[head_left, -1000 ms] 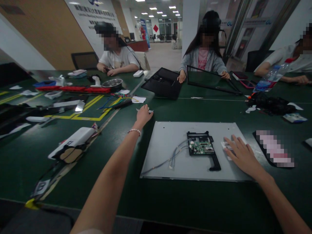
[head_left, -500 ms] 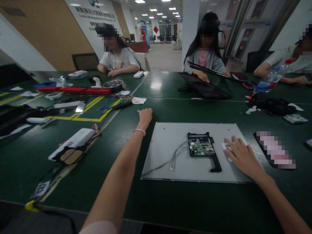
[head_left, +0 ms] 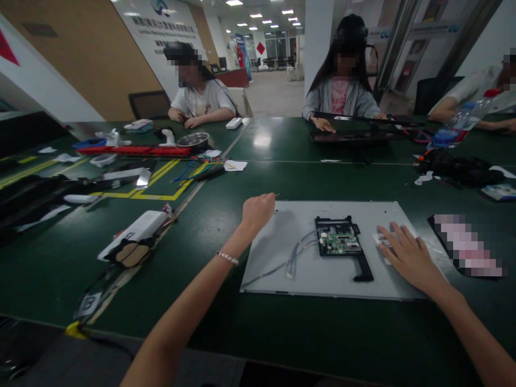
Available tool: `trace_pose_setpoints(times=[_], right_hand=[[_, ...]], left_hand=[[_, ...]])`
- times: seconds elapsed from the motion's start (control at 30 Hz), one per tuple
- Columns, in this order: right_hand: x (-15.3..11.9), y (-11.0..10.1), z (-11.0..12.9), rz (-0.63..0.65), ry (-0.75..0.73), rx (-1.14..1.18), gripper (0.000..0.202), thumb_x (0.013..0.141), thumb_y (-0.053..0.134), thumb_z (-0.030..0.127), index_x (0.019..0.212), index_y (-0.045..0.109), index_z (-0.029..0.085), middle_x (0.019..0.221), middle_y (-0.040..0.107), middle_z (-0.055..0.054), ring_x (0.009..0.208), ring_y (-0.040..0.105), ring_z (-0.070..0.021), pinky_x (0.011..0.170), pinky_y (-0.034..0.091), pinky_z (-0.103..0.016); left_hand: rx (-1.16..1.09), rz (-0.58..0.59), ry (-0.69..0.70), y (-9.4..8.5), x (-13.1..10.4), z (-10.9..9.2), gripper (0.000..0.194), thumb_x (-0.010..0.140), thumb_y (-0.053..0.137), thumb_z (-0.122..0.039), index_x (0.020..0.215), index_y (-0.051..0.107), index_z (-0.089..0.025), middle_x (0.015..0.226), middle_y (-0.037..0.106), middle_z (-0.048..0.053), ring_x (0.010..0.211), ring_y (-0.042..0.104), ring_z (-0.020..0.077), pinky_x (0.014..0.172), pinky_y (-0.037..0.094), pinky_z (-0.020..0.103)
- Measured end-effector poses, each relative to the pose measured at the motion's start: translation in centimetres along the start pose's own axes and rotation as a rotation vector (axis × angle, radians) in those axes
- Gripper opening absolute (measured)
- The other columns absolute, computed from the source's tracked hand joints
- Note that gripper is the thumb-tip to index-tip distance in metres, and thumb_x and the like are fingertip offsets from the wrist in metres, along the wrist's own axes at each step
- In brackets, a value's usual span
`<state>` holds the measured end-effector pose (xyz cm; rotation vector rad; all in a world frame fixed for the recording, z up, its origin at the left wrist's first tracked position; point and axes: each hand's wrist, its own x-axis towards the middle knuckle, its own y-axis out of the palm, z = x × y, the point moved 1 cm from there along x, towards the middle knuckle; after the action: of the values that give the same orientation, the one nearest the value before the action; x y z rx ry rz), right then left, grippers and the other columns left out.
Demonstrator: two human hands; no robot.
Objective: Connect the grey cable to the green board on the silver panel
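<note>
Head cam, only view here. The pale metal panel (head_left: 294,217) is lying flat on the green worktop (head_left: 226,322), toward the near edge, with its long sides running roughly along that edge. On it there's a black plastic bracket (head_left: 363,267) with a green circuit board (head_left: 341,244) in it, a bit right of the panel's middle, and some thin cables (head_left: 296,252) trailing off to the panel's near-left corner.

Left hand (head_left: 259,209) is up by the panel's far-left corner, fingers curled in tight, basically a narrow pinch. A thin sliver (head_left: 277,195) pokes out past the fingertips, too small to say what it is. Can't tell if that hand touches the panel either.

Right hand (head_left: 407,252) has its fingers spread wide, palm down over the panel's right side, partly covering a white label (head_left: 387,248). Doesn't look like it's gripping anything.

Just off the panel's right edge is a flat dark-edged thing (head_left: 467,247), pixelated out. Over by the worktop's far edge, a co-worker's hand (head_left: 323,124) rests at a dark flat panel (head_left: 350,137).
</note>
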<state>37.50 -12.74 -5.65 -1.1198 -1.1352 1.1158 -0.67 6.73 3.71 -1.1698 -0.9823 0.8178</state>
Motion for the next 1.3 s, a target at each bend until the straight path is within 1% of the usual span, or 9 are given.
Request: trace_pose_setpoints(times=[0.13,0.33,0.6,0.7,0.8,0.93,1.07,1.17,1.3], right_hand=[[0.0,0.1,-0.1,-0.002,-0.003,0.005,0.060,0.100,0.022,0.052,0.152,0.037,0.025,0.160,0.030,-0.014,0.146,0.026,-0.0375,0.111,0.028,-0.064],[0.2,0.2,-0.4,-0.004,-0.002,-0.015,0.060,0.100,0.023,0.051,0.151,0.038,0.025,0.159,0.032,-0.015,0.146,0.027,-0.0380,0.110,0.030,-0.064],[0.2,0.8,-1.1,-0.026,-0.022,0.022,0.059,0.100,0.027,0.052,0.151,0.037,0.026,0.160,0.032,-0.014,0.146,0.027,-0.0382,0.110,0.030,-0.064],[0.3,0.6,-1.1,-0.056,-0.013,0.062,0.057,0.099,0.031,0.052,0.148,0.043,0.026,0.157,0.037,-0.015,0.145,0.027,-0.0397,0.109,0.031,-0.066],[0.6,-0.6,-0.4,-0.145,-0.024,0.115,0.053,0.097,0.037,0.049,0.139,0.053,0.022,0.151,0.044,-0.015,0.145,0.029,-0.0393,0.109,0.031,-0.065],[1.5,-3.8,2.8,-0.249,-0.239,0.272,0.044,0.097,0.043,0.040,0.131,0.059,0.017,0.147,0.051,-0.015,0.140,0.041,-0.0298,0.114,0.036,-0.052],[3.5,-6.6,7.9,-0.178,-0.507,0.315,0.038,0.096,0.048,0.031,0.130,0.061,0.019,0.142,0.057,-0.011,0.134,0.048,-0.0258,0.111,0.040,-0.049],[5.7,-7.1,11.7,-0.148,-0.678,0.301,0.036,0.094,0.052,0.026,0.128,0.064,0.021,0.138,0.060,-0.010,0.133,0.050,-0.0253,0.110,0.041,-0.048],[8.8,-6.0,15.5,-0.134,-0.783,0.200,0.030,0.091,0.058,0.022,0.120,0.068,0.017,0.131,0.064,-0.013,0.124,0.057,-0.0256,0.106,0.043,-0.043]], left_hand=[[-0.016,0.012,0.174,-0.1,-3.0,-3.1,0.037,0.100,0.033,-0.024,0.096,0.069,-0.016,0.092,0.073,0.013,0.082,0.069,0.0246,0.070,0.047,0.033],[-0.033,0.015,0.346,0.5,-4.6,-5.7,0.030,0.098,0.039,-0.019,0.087,0.066,-0.016,0.084,0.072,0.010,0.074,0.066,0.0197,0.068,0.046,0.031],[-0.186,-0.011,0.301,1.3,-5.3,-5.2,0.032,0.097,0.046,-0.042,0.090,0.067,-0.019,0.086,0.072,0.009,0.076,0.066,0.0221,0.073,0.048,0.036],[-0.290,-0.038,0.277,1.3,-5.6,-5.0,0.036,0.099,0.043,-0.043,0.100,0.068,-0.018,0.095,0.072,0.011,0.085,0.067,0.0234,0.081,0.049,0.038],[-0.394,-0.087,0.241,1.4,-5.7,-4.7,0.036,0.100,0.040,-0.038,0.116,0.065,-0.017,0.109,0.071,0.011,0.099,0.066,0.0242,0.090,0.050,0.039],[-0.490,-0.128,0.195,2.1,-5.4,-4.1,0.036,0.098,0.045,-0.030,0.127,0.059,-0.015,0.126,0.065,0.012,0.116,0.061,0.0243,0.102,0.046,0.040],[-0.531,-0.114,0.166,3.3,-5.1,-3.6,0.039,0.096,0.048,-0.031,0.132,0.056,-0.016,0.132,0.062,0.012,0.120,0.059,0.0258,0.105,0.046,0.041],[-0.578,-0.105,0.142,4.1,-4.9,-3.4,0.046,0.097,0.048,-0.033,0.140,0.048,-0.017,0.136,0.060,0.012,0.120,0.060,0.0261,0.103,0.047,0.042],[-0.613,-0.105,0.130,4.6,-4.7,-3.3,0.048,0.095,0.049,-0.027,0.142,0.045,-0.018,0.138,0.058,0.011,0.124,0.057,0.0252,0.106,0.045,0.042]])
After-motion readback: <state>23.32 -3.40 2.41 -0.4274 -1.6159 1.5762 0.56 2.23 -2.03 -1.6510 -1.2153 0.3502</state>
